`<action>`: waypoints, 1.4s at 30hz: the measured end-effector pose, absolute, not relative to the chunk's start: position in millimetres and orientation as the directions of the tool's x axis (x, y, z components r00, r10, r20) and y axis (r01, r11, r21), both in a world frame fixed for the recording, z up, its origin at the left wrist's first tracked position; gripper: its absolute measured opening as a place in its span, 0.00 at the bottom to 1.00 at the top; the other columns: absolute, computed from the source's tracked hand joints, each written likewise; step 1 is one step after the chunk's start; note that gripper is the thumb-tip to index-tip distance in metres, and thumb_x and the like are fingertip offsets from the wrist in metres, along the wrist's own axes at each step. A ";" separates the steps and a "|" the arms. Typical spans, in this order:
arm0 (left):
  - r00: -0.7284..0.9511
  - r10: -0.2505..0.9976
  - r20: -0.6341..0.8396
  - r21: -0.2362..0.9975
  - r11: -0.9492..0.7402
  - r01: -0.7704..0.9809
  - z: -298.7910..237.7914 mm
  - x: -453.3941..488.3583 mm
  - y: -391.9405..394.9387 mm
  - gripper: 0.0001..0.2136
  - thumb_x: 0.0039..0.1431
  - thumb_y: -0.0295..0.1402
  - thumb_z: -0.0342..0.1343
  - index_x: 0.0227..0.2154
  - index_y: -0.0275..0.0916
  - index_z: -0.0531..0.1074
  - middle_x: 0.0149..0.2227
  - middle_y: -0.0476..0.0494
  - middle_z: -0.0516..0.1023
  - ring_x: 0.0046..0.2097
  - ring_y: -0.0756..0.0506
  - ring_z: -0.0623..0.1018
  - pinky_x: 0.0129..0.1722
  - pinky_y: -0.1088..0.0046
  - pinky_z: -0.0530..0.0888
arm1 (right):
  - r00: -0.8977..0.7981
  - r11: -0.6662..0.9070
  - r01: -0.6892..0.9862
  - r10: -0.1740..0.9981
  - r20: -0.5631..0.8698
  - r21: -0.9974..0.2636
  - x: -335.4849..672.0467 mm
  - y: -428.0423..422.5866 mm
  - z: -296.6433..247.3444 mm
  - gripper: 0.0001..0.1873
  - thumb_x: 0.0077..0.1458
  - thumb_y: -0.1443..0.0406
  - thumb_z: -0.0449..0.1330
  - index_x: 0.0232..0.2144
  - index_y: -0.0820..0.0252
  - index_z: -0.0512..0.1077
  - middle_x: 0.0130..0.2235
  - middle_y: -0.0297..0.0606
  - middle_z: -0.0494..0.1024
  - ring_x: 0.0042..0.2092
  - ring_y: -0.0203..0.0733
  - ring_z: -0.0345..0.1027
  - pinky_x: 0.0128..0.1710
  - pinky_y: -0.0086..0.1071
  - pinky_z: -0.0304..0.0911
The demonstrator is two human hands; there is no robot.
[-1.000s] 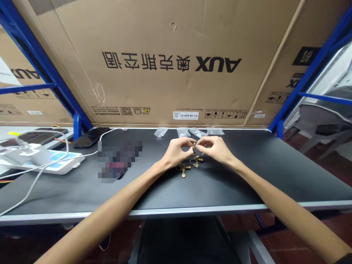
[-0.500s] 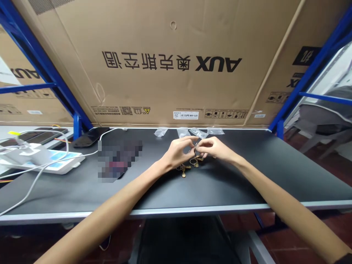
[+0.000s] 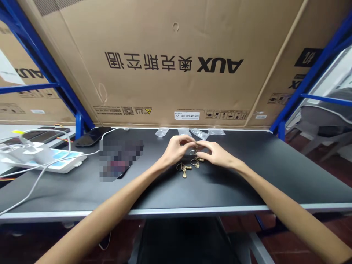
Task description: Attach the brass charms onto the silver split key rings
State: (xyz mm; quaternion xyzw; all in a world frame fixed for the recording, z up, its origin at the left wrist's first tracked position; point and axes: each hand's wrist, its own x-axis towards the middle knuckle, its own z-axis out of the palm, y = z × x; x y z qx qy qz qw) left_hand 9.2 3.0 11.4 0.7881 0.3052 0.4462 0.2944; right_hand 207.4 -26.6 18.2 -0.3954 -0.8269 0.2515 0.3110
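Both my hands meet over the far middle of the black table [image 3: 209, 190]. My left hand [image 3: 176, 149] and my right hand [image 3: 216, 153] pinch a small metal key ring [image 3: 193, 151] between their fingertips. Just below them two brass-coloured key rings with charms lie on the table, one [image 3: 182, 169] by my left wrist, the other [image 3: 197, 161] under my right fingers. Several small clear plastic bags [image 3: 198, 132] lie in a row behind the hands, against the big cardboard box.
A large AUX cardboard box [image 3: 176, 62] stands along the table's back edge between blue rack posts [image 3: 79, 124]. At the left lie a black phone [image 3: 92, 136], a white power strip [image 3: 52, 163] with white cables, and a blurred patch [image 3: 121, 159].
The hands have sunk a little toward the table and drawn closer together, my right fingers now lying flatter over the ring. The loose key rings have not moved.
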 end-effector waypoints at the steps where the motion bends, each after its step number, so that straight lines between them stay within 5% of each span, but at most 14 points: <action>1: 0.391 0.742 0.544 0.722 -0.652 0.232 11.2 10.4 1.9 0.09 0.61 0.34 0.54 0.34 0.34 0.77 0.34 0.42 0.81 0.37 0.46 0.79 0.39 0.70 0.75 | -0.486 0.576 0.503 0.805 0.341 -0.645 203.9 -27.4 16.2 0.15 0.60 0.62 0.57 0.48 0.56 0.73 0.45 0.39 0.78 0.42 0.42 0.72 0.41 0.35 0.67; 5: 0.350 0.718 0.602 0.640 -0.696 0.327 11.1 10.8 0.8 0.10 0.65 0.34 0.50 0.40 0.36 0.75 0.33 0.44 0.79 0.35 0.48 0.77 0.37 0.71 0.73 | -0.437 0.593 0.560 0.805 0.401 -0.579 196.5 -29.9 11.8 0.14 0.65 0.57 0.50 0.36 0.59 0.71 0.34 0.36 0.76 0.33 0.38 0.67 0.35 0.33 0.63; 8: 0.407 0.676 0.614 0.534 -0.736 0.416 11.4 6.8 3.1 0.08 0.61 0.34 0.56 0.38 0.39 0.77 0.34 0.45 0.79 0.36 0.47 0.76 0.42 0.69 0.72 | -0.445 0.600 0.622 0.800 0.403 -0.503 198.9 -31.6 13.6 0.15 0.66 0.58 0.49 0.30 0.58 0.67 0.27 0.32 0.72 0.28 0.37 0.62 0.32 0.32 0.57; 11: 0.414 0.664 0.623 0.443 -0.736 0.512 10.1 5.0 3.3 0.07 0.60 0.34 0.58 0.32 0.38 0.78 0.33 0.43 0.81 0.37 0.44 0.77 0.44 0.65 0.70 | -0.475 0.608 0.674 0.792 0.384 -0.420 201.4 -33.4 16.4 0.15 0.66 0.59 0.49 0.28 0.57 0.65 0.28 0.32 0.71 0.28 0.37 0.61 0.32 0.31 0.54; 15: 0.409 0.656 0.634 0.370 -0.722 0.585 8.4 7.6 -0.6 0.10 0.64 0.30 0.51 0.39 0.37 0.78 0.37 0.40 0.81 0.37 0.44 0.78 0.41 0.66 0.72 | -0.494 0.604 0.718 0.792 0.359 -0.345 199.5 -35.1 16.4 0.15 0.68 0.60 0.46 0.30 0.58 0.66 0.31 0.36 0.74 0.31 0.38 0.63 0.33 0.31 0.53; 19: 0.476 0.622 0.622 0.298 -0.750 0.591 9.2 8.4 -0.8 0.09 0.61 0.31 0.55 0.39 0.40 0.80 0.38 0.42 0.82 0.40 0.44 0.78 0.44 0.67 0.72 | -0.485 0.584 0.745 0.806 0.338 -0.324 198.7 -34.9 16.1 0.17 0.69 0.60 0.44 0.31 0.58 0.65 0.31 0.35 0.74 0.30 0.37 0.63 0.32 0.30 0.52; 22: 0.402 0.663 0.631 0.321 -0.695 0.643 9.0 9.1 -0.5 0.11 0.63 0.32 0.52 0.34 0.37 0.80 0.32 0.41 0.82 0.35 0.43 0.78 0.40 0.66 0.73 | -0.479 0.577 0.754 0.810 0.337 -0.315 199.6 -33.7 16.8 0.18 0.70 0.59 0.43 0.30 0.57 0.64 0.29 0.33 0.72 0.29 0.37 0.63 0.31 0.30 0.51; 28: 0.423 0.673 0.607 0.353 -0.705 0.615 11.9 10.7 -5.1 0.07 0.60 0.32 0.56 0.36 0.41 0.80 0.37 0.44 0.82 0.41 0.44 0.78 0.42 0.70 0.72 | -0.484 0.576 0.764 0.809 0.334 -0.290 202.2 -32.3 16.5 0.17 0.70 0.61 0.42 0.30 0.57 0.63 0.30 0.33 0.74 0.30 0.36 0.64 0.31 0.29 0.53; 35: 0.210 0.800 0.563 0.550 -0.552 0.626 11.8 16.2 -9.1 0.11 0.61 0.33 0.51 0.30 0.36 0.77 0.30 0.44 0.81 0.31 0.47 0.78 0.35 0.73 0.73 | -0.491 0.574 0.794 0.799 0.347 -0.198 195.6 -37.5 15.8 0.16 0.69 0.61 0.44 0.35 0.59 0.68 0.35 0.39 0.76 0.34 0.41 0.67 0.35 0.32 0.55; 39: 0.303 0.826 0.476 0.584 -0.555 0.592 14.8 8.9 2.1 0.12 0.60 0.33 0.50 0.33 0.36 0.78 0.31 0.45 0.82 0.33 0.48 0.79 0.35 0.75 0.73 | -0.481 0.557 0.808 0.811 0.333 -0.191 198.1 -37.1 19.0 0.17 0.68 0.56 0.47 0.42 0.56 0.72 0.41 0.39 0.78 0.41 0.42 0.71 0.39 0.32 0.58; 42: 0.425 0.828 0.365 0.559 -0.560 0.611 17.5 -7.2 17.1 0.11 0.57 0.31 0.51 0.30 0.36 0.80 0.23 0.47 0.79 0.27 0.48 0.77 0.29 0.75 0.72 | -0.422 0.496 0.844 0.849 0.318 -0.205 208.0 -28.5 21.0 0.20 0.69 0.56 0.44 0.43 0.53 0.74 0.44 0.38 0.79 0.43 0.42 0.72 0.40 0.32 0.60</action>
